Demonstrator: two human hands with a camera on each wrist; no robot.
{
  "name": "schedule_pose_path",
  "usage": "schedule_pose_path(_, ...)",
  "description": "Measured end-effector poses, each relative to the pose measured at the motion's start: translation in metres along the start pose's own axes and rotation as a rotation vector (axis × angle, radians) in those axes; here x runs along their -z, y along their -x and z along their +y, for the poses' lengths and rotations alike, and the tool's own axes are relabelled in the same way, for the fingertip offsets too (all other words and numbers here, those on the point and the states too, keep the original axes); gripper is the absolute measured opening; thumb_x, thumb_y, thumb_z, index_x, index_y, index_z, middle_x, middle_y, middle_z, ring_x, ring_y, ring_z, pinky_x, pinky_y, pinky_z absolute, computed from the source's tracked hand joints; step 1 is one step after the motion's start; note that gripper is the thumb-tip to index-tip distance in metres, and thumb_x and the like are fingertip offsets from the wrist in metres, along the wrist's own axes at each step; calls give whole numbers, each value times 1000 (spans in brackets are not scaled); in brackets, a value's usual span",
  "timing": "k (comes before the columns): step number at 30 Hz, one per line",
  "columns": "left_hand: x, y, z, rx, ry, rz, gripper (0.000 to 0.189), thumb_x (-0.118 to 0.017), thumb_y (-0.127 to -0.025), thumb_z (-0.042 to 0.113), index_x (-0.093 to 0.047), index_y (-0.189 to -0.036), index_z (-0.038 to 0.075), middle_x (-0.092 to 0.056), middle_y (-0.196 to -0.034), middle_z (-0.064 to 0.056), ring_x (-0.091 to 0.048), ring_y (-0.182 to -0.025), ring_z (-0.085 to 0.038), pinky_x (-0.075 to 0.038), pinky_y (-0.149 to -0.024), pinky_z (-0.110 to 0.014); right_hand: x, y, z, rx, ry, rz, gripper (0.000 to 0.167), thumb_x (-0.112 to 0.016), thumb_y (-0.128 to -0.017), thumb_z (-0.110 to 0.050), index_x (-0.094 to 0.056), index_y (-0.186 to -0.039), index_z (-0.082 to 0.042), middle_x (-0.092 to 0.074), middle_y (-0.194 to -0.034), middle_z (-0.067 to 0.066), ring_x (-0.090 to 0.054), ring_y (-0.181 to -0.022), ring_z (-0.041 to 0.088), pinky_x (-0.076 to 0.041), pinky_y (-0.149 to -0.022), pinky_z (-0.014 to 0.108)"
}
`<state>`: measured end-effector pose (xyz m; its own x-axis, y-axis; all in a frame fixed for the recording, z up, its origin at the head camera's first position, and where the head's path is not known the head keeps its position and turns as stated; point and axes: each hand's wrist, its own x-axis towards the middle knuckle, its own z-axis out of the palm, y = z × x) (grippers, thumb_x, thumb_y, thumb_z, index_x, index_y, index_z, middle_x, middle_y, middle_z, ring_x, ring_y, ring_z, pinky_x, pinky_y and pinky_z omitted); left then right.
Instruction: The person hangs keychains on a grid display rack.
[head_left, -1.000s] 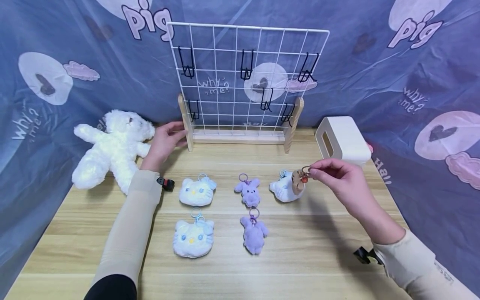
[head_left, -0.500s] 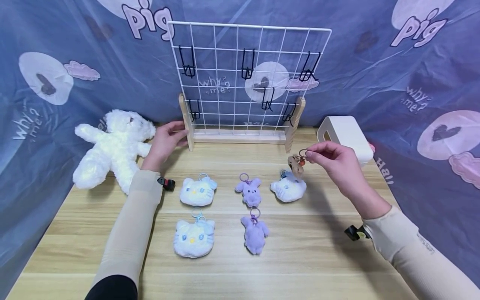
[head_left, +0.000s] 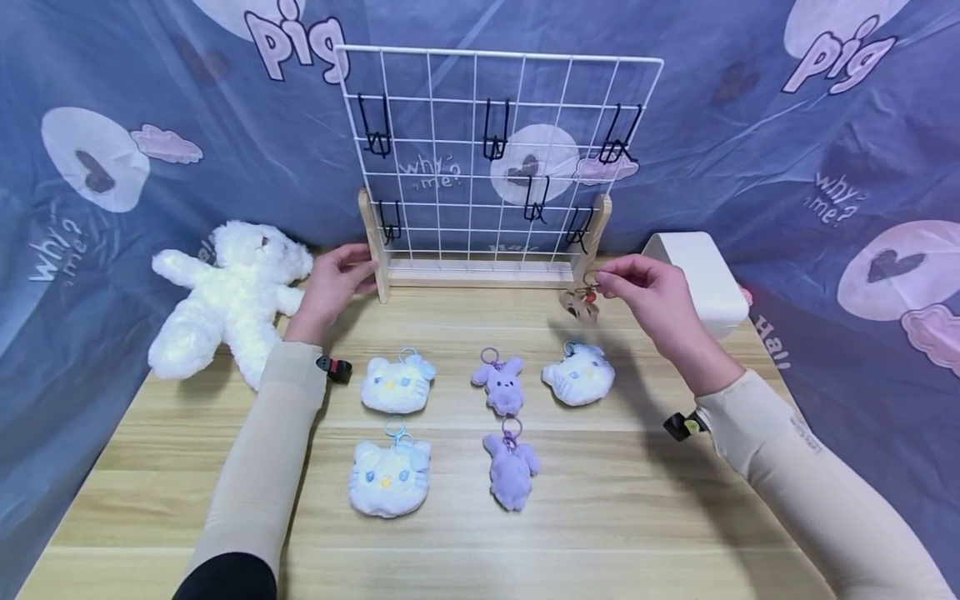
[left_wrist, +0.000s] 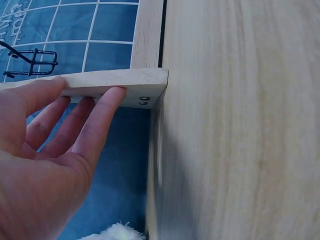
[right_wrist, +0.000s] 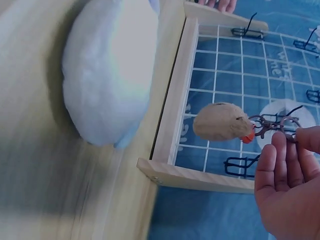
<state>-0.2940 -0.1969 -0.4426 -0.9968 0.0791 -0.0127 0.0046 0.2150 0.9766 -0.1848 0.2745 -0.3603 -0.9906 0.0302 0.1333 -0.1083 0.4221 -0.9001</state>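
My right hand (head_left: 652, 296) pinches the metal ring of a small brown plush keychain (head_left: 580, 307), which hangs with a red bead near its clasp. In the right wrist view the keychain (right_wrist: 222, 121) overlaps the wire grid rack (right_wrist: 216, 65). The rack (head_left: 480, 277), a white grid on a wooden base, carries several black hooks (head_left: 495, 143). At its left end, fingertips of my left hand (head_left: 333, 283) rest against the outer side of the wooden upright (left_wrist: 117, 77), fingers fairly straight. Below my right hand a white plush keychain (head_left: 579, 375) lies on the table.
Two white cat-face plush keychains (head_left: 397, 385) and two purple ones (head_left: 502, 386) lie in front of the rack. A white plush bear (head_left: 225, 304) sits left, beside my left arm. The white box (head_left: 701, 279) stands behind my right hand. Printed blue cloth (head_left: 810, 167) backs the table.
My right hand has carried the brown keychain back and left, from over the white plush to beside the rack's right foot. The left hand stays at the upright.
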Motion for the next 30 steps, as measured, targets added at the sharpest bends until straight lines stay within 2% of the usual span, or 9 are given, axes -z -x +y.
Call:
schedule_pose_path(6, 1, 0, -2, 2, 2, -2, 45, -68, -113, 11, -61, -155, -2, -64, -152, -29, -78, -103, -10, -74, -97, -27, -4, -21, 7, 12, -16, 26, 28, -76, -109, -18, -76, -125, 6, -78, -94, -18, -74, -89, 1, -66, -84, 13)
schedule_pose_path(14, 1, 1, -1, -1, 12, -11, 45, -67, -113, 10, -61, -156, -2, -64, -153, -29, -77, -115, -22, -73, -101, -29, -5, -38, 16, -22, -10, 33, 29, -75, -110, -21, -77, -127, 3, -78, -100, -13, -72, -91, 1, -67, -88, 17)
schedule_pose_path(19, -1, 0, -1, -1, 14, -5, 45, -68, -113, 10, -61, -155, -2, -64, -154, -29, -77, -109, -14, -72, -103, -33, -5, -44, 21, -73, 22, 21, 32, -75, -110, -27, -77, -130, -2, -79, -105, -12, -73, -95, 0, -66, -91, 20)
schedule_pose_path(24, -2, 0, 0, -4, 18, -7, 45, -68, -113, 10, -61, -156, -2, -63, -154, -30, -76, -107, -10, -73, -103, -34, -8, -53, 26, -88, -27, 31, 30, -76, -109, -22, -76, -129, 0, -79, -100, -14, -75, -91, 2, -67, -86, 17)
schedule_pose_path(30, -1, 0, 0, 2, 20, 0, 45, -68, -113, 10, -61, -156, -2, -63, -155, -29, -76, -107, -10, -73, -101, -31, -15, -63, 28, -62, -99, 60, 23, -75, -108, -12, -78, -124, 4, -77, -89, -17, -74, -82, 1, -68, -79, 14)
